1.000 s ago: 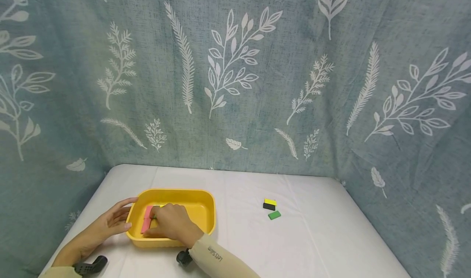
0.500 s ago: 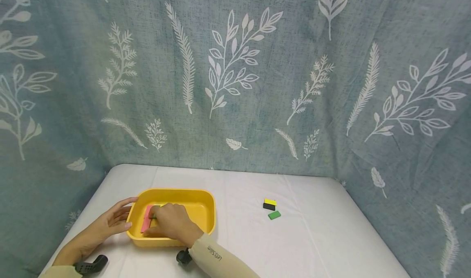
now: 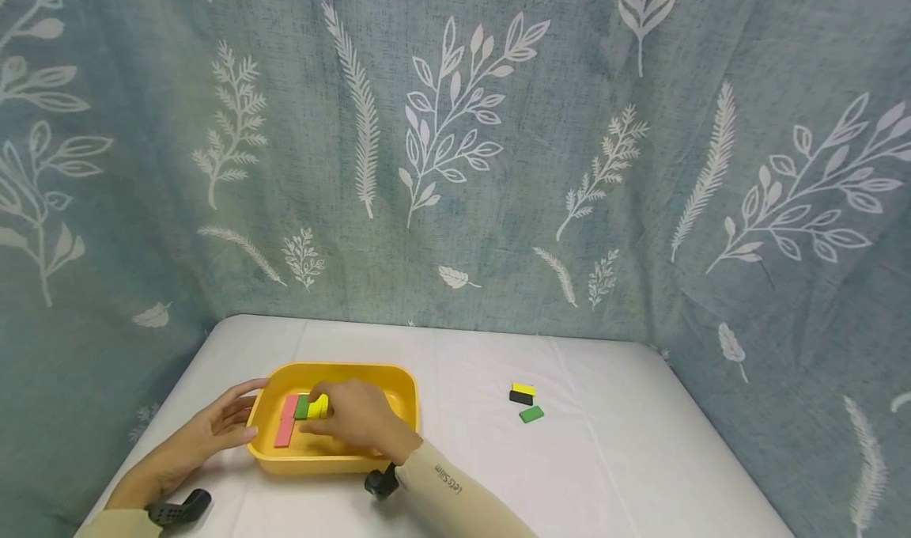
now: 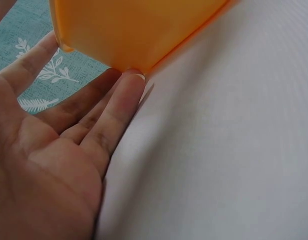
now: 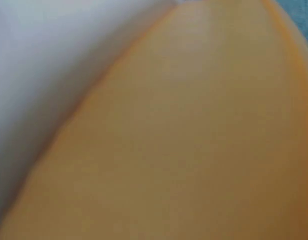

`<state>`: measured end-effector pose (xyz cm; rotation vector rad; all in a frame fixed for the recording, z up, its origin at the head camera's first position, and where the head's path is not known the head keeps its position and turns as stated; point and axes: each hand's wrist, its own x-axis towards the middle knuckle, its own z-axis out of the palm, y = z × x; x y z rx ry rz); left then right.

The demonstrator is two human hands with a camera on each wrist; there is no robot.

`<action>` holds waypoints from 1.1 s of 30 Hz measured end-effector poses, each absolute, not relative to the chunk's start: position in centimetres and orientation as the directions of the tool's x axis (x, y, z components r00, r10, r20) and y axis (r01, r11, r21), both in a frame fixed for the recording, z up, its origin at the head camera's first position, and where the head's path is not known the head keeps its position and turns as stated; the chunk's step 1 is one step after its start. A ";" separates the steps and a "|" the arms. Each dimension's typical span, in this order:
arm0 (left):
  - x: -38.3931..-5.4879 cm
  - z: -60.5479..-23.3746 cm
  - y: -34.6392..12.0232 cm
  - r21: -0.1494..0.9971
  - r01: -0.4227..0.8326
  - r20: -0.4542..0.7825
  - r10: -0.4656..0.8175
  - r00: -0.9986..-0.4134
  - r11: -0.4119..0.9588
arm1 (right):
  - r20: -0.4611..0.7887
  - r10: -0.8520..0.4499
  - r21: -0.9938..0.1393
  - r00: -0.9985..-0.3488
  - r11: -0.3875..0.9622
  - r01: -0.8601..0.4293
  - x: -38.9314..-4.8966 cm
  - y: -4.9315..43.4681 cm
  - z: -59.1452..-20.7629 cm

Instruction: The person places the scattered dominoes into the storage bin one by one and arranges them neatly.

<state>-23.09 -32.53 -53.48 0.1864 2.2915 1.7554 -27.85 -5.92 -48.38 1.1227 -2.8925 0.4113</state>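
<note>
Yellow blocks [image 3: 318, 408] inside yellow tray [image 3: 342, 373], beside green block [image 3: 301, 407]; pink blocks [image 3: 285, 432] nearer tray's left end. Right hand [image 3: 359, 415] at yellow blocks, grip spanning them; cannot tell if pinching. Left hand [image 3: 217, 426], grip wide, touching tray's left side. Best: light pressure, brace tray.

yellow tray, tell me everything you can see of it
The yellow tray is a rounded rectangle, open-topped, smooth and plastic-looking, with a rim. It stands upright on the white cloth, with pink, green and yellow blocks toward its left. The left hand touches its left end; the right hand is inside it.
</note>
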 end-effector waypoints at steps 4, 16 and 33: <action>-23.1 -53.5 -32.5 0.960 -0.057 -0.126 0.241 -0.962 0.276 | 0.122 -0.646 -0.264 -0.753 0.711 -0.652 -28.1 -4.4 -47.4; -23.1 -53.7 -32.5 0.957 -0.072 -0.139 0.227 -0.964 0.281 | 0.225 -0.602 -0.342 -0.766 0.687 -0.641 -28.6 1.5 -46.2; -23.0 -53.7 -32.3 0.956 -0.091 -0.157 0.223 -0.962 0.279 | 0.329 -0.411 -0.404 -0.850 0.752 -0.520 -29.2 13.8 -47.3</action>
